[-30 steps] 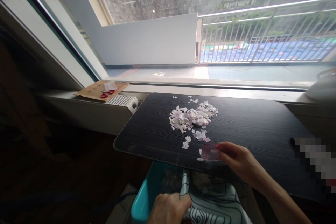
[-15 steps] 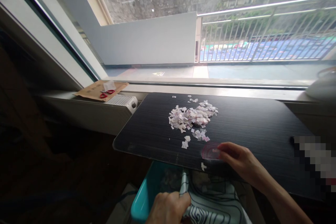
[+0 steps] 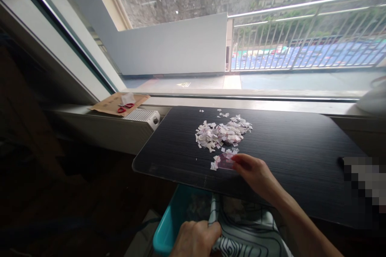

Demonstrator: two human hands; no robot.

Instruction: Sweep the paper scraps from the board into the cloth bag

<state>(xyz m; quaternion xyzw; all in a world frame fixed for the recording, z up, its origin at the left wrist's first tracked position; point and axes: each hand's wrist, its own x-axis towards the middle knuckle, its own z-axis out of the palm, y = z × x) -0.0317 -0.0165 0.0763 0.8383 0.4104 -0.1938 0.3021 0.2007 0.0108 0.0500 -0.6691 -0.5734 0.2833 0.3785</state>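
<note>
Pink see-through plastic [image 3: 223, 164], a thin piece, is pinched in our right hand [image 3: 251, 168] over loose paper scraps [image 3: 214, 166] at the near side of a larger scrap pile [image 3: 221, 133] on the dark bench [image 3: 289, 140]. Our left hand [image 3: 196, 237] grips a fold of patterned cloth [image 3: 241, 229] at a turquoise bin [image 3: 164, 233], below the bench's near edge. We judge the step in hand to be gathering strays with the plastic; the next move seems to call for a low, flat edge and a steady draw.
</note>
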